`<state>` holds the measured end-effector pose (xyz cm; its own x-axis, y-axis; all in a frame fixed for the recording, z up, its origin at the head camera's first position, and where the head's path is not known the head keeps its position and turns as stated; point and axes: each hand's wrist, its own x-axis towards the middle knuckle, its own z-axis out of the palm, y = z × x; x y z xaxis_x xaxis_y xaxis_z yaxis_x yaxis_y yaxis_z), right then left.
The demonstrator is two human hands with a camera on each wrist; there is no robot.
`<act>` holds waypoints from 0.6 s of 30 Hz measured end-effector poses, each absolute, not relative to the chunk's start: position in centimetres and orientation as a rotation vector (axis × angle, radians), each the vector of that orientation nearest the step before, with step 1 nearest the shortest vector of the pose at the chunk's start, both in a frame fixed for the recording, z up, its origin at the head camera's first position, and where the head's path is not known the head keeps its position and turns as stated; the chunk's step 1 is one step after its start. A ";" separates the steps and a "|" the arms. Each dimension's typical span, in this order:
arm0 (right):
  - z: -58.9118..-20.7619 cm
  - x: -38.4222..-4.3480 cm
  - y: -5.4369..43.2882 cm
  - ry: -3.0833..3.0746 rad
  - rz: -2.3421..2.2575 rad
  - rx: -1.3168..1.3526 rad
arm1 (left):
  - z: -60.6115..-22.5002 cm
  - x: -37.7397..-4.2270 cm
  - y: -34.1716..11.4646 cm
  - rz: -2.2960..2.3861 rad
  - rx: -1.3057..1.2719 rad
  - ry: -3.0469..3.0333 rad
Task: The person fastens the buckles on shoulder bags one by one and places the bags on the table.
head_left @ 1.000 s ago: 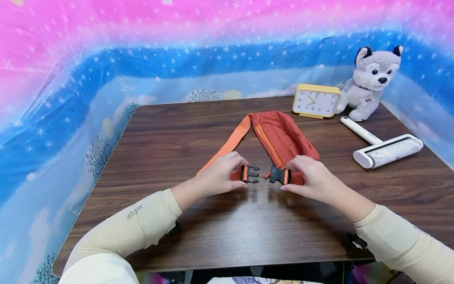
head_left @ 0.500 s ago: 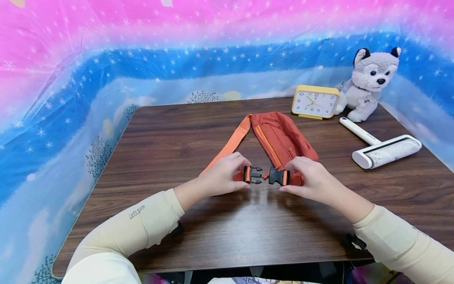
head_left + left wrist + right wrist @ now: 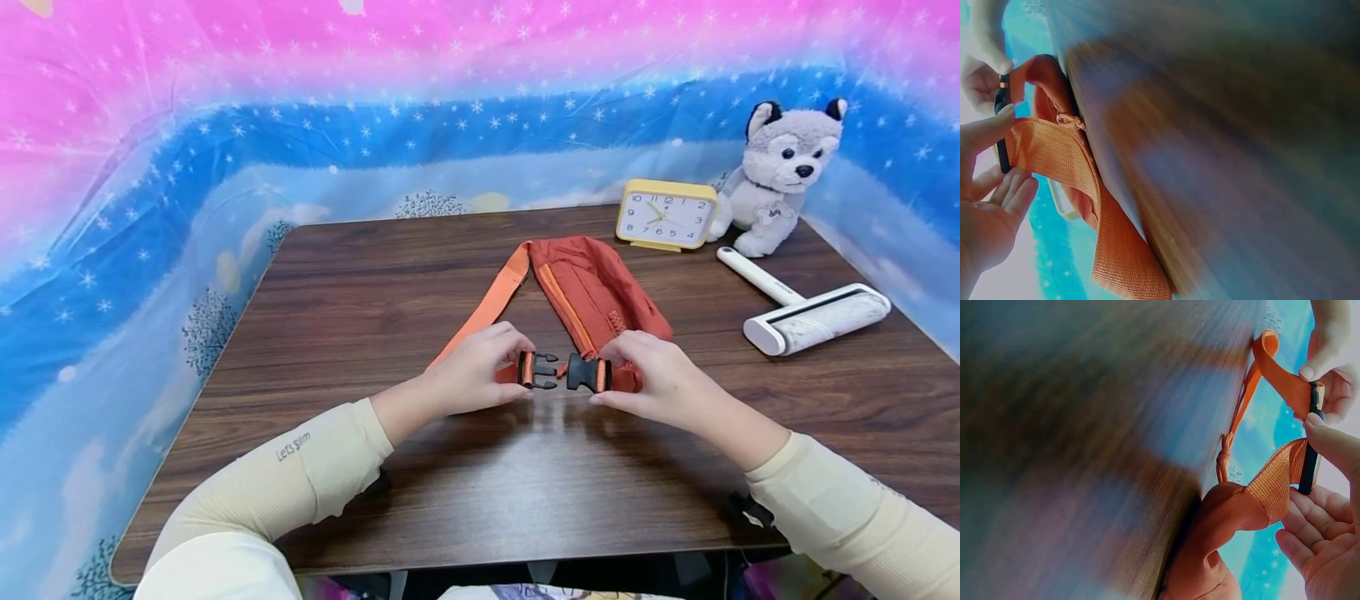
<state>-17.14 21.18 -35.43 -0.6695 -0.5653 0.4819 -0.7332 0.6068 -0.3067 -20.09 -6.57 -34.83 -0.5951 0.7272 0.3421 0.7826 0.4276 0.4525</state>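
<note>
A red-orange waist bag (image 3: 600, 287) lies on the table, its orange strap (image 3: 487, 310) looping out to the left. Thumb and fingers of my left hand (image 3: 474, 367) pinch the pronged half of a black side-release buckle (image 3: 543, 371) at its strap end. Opposite it, my right hand (image 3: 663, 377) pinches the socket half of the buckle (image 3: 582, 372). The prong tips point at the socket across a narrow gap, the two halves roughly in line. In the right wrist view the socket half (image 3: 1310, 464) sits between thumb and fingertips, with webbing (image 3: 1275, 481) running back to the bag.
Behind the bag stands a yellow desk clock (image 3: 666, 215), beside a grey-and-white plush husky (image 3: 787, 179). A white lint roller (image 3: 821, 321) lies on the right part of the brown wooden table (image 3: 360, 283). A snowflake-patterned cloth (image 3: 375, 125) hangs around the table.
My left hand has moved slightly right with the pronged half, narrowing the gap to the socket. The right hand has hardly moved. Both grips are the same.
</note>
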 end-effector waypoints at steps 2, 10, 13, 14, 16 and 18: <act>-35.4 -17.2 21.2 -2.490 0.699 1.055 | -34.8 -20.1 -6.5 -0.895 -1.367 -2.570; -35.4 -17.1 21.0 -2.486 0.693 1.068 | -34.8 -20.1 -6.2 -0.907 -1.366 -2.560; -35.4 -17.2 21.0 -2.489 0.691 1.073 | -34.7 -20.0 -6.2 -0.904 -1.360 -2.568; -35.4 -17.2 21.0 -2.490 0.691 1.073 | -34.7 -20.0 -6.1 -0.901 -1.358 -2.571; -35.4 -17.2 21.0 -2.495 0.695 1.072 | -34.6 -19.9 -6.1 -0.903 -1.358 -2.575; -35.4 -17.2 21.0 -2.503 0.700 1.069 | -34.6 -19.9 -6.1 -0.908 -1.358 -2.576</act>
